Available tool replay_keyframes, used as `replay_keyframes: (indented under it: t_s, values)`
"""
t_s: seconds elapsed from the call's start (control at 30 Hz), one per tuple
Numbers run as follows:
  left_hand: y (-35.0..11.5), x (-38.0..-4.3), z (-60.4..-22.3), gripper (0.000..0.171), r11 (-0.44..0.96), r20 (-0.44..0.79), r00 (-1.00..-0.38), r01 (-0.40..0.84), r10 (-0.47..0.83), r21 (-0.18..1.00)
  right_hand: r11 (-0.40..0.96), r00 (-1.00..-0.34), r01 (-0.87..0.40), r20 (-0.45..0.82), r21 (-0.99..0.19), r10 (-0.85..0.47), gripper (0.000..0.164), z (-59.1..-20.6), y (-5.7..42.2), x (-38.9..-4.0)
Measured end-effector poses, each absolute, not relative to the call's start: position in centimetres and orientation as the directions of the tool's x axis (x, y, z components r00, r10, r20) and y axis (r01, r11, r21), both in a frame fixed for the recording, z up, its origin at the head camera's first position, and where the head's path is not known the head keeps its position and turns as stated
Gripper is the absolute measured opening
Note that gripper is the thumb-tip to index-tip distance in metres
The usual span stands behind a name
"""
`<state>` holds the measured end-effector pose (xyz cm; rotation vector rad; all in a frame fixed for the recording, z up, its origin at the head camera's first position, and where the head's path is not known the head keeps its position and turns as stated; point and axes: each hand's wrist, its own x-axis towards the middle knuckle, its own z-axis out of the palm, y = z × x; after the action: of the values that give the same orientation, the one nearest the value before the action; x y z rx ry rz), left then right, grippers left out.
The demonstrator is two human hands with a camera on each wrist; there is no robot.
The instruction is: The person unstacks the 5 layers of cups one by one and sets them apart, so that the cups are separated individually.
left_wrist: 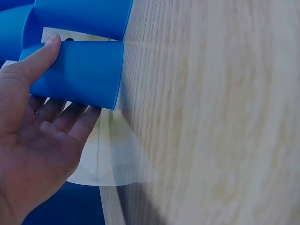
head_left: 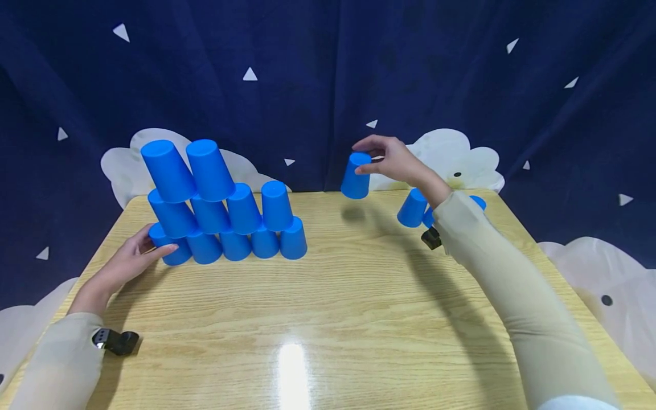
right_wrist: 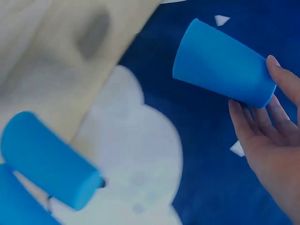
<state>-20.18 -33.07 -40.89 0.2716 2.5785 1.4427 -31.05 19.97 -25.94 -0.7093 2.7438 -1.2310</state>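
Observation:
Upside-down blue cups stand at the left in a stepped stack: several in the bottom row (head_left: 236,246), several in the middle row (head_left: 243,209) and two top cups (head_left: 210,171). My left hand (head_left: 134,259) grips the leftmost bottom cup (left_wrist: 77,75), thumb across its front and fingers on its far side. Over the back edge of the table, my right hand (head_left: 392,159) pinches another blue cup (right_wrist: 222,65) near its closed end, between thumb and fingers. That cup hangs mouth down in the air, to the right of the stack.
More upside-down blue cups (head_left: 412,208) stand at the back right of the wooden table (head_left: 328,307), partly hidden behind my right forearm. A dark blue curtain (head_left: 307,85) with white triangles and clouds hangs behind the table. Each wrist wears a small black camera (head_left: 120,343).

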Motion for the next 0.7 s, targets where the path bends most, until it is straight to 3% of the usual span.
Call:
replay_keyframes:
  t_s: [0.3, 0.7]
  values:
    - [-33.3, -20.2, -41.0, 0.075, 0.510, -0.061, -0.968, 0.075, 0.245, 0.857, 0.691, -0.921, -0.326, 0.050, -0.645, -0.387, 0.046, -29.5, 23.6, -31.6]
    - [-33.1, -19.9, -40.8, 0.076, 0.512, -0.065, -0.969, 0.068, 0.237, 0.857, 0.797, -0.937, -0.272, -0.040, -0.540, -0.348, 0.049, -31.3, 25.7, -31.8]
